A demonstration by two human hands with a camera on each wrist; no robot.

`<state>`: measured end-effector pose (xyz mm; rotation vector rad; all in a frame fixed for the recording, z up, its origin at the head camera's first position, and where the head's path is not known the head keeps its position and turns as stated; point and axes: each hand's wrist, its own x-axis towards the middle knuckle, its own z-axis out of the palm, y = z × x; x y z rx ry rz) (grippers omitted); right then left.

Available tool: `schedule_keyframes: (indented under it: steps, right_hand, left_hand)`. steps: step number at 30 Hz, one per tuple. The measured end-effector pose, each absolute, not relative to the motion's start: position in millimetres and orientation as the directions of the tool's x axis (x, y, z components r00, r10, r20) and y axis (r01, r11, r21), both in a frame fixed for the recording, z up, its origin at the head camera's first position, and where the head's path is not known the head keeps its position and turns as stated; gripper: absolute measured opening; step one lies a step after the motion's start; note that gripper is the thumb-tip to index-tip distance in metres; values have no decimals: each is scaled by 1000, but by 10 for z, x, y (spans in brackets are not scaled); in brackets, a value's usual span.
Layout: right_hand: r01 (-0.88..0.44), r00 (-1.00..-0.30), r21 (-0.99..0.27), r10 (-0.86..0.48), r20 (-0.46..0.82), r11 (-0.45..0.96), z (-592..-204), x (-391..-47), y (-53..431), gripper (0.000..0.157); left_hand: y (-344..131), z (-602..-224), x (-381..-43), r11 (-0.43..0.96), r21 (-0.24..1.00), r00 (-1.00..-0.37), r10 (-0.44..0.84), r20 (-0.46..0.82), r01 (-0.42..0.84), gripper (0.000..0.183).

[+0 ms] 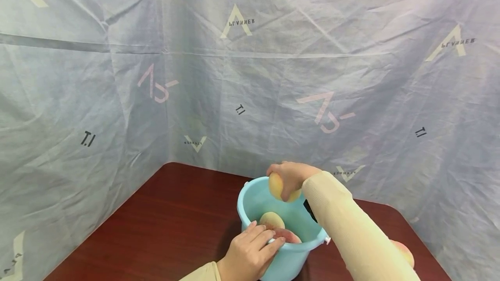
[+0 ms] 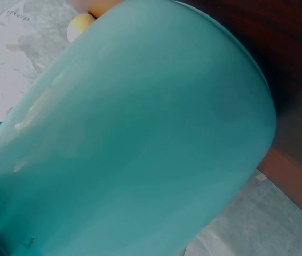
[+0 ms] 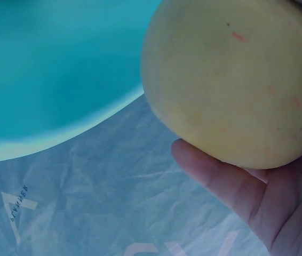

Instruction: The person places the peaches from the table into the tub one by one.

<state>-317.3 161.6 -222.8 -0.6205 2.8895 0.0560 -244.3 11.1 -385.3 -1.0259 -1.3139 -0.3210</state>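
My right hand (image 1: 291,176) grips a yellow peach (image 1: 275,185) above the far side of a light blue bucket (image 1: 281,259). Close up in the right wrist view, the held peach (image 3: 231,85) shows small red flecks, with the thumb (image 3: 215,176) against its side. Fingers of my left hand (image 1: 248,250) curl over the bucket's near rim. Inside the bucket lie a pale yellow peach (image 1: 272,220) and a reddish peach (image 1: 288,235), the latter partly hidden by those fingers. The bucket's outer wall (image 2: 140,128) fills most of the left wrist view.
Another peach (image 1: 404,253) sits on the dark red table (image 1: 168,229) at the right, partly behind my right sleeve (image 1: 347,224). Grey printed sheeting (image 1: 265,81) hangs around the table's back and sides. White handle knobs (image 1: 327,240) jut from the bucket's rim.
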Motion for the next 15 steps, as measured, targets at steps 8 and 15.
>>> schedule_keyframes:
  steps: [8, 15]
  right_hand:
    - [-401, -896, 3, -391, -210, 916, -2262, -3155, 1613, 70]
    - [-409, -895, -11, -403, -192, 913, -2245, -3157, 1606, 62]
  left_hand:
    - [109, -3845, -2438, 543, -445, 294, 344, 892, 712, 29]
    - [113, -3873, -2453, 546, -442, 284, 352, 892, 712, 29]
